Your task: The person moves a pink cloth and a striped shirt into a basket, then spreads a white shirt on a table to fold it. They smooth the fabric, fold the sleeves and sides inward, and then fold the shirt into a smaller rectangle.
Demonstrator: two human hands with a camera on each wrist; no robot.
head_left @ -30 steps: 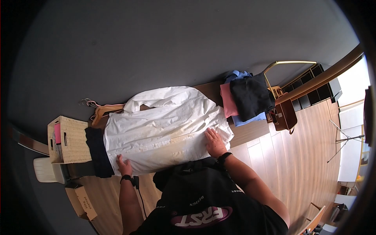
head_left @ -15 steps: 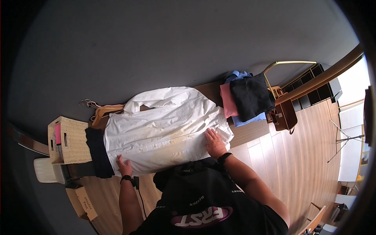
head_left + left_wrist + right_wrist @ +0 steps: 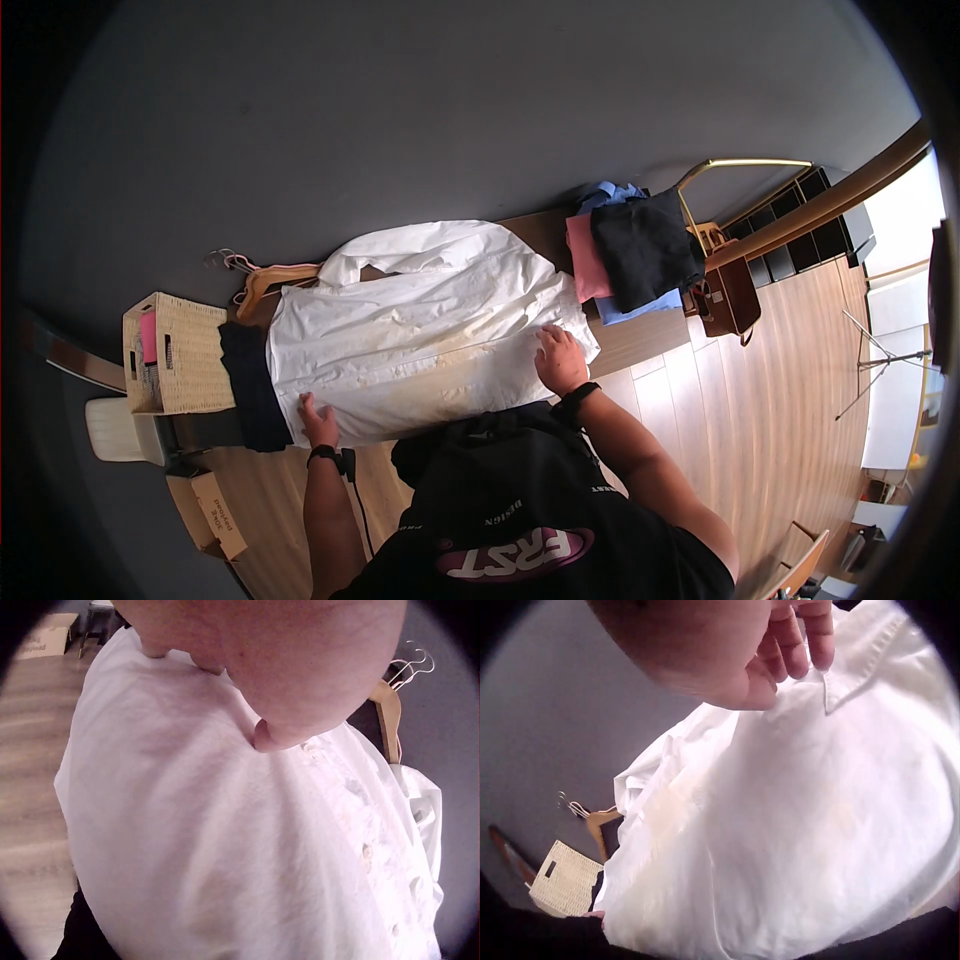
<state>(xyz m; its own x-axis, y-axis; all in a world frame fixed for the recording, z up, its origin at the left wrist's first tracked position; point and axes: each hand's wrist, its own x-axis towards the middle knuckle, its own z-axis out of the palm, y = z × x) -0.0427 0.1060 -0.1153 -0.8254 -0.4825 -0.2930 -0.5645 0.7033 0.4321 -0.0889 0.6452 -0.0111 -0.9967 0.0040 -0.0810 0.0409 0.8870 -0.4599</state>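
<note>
A white button-up shirt (image 3: pixel 420 340) with yellowish stains is spread out, its sleeve folded over along the far side. At its near left edge, my left hand (image 3: pixel 320 426) holds the cloth. Folds fan out from the left thumb (image 3: pixel 264 739) in the left wrist view, and the other fingers are partly hidden behind the hand. Up by the collar point, my right hand (image 3: pixel 562 360) has its fingers loosely bent, with the fingertips (image 3: pixel 823 660) right at the cloth. The shirt's buttons (image 3: pixel 367 853) run along the right in the left wrist view.
Wooden hangers (image 3: pixel 262 286) and a dark folded cloth (image 3: pixel 255 390) lie at the left, beside a woven basket (image 3: pixel 195 355). On the right are folded black (image 3: pixel 645 250), pink (image 3: pixel 588 262) and blue clothes. A brown bag (image 3: pixel 733 297) stands beyond them.
My right hand has shifted slightly right and its fingers, spread flat on the shirt before, are now bent. The left hand has stayed at the near left edge.
</note>
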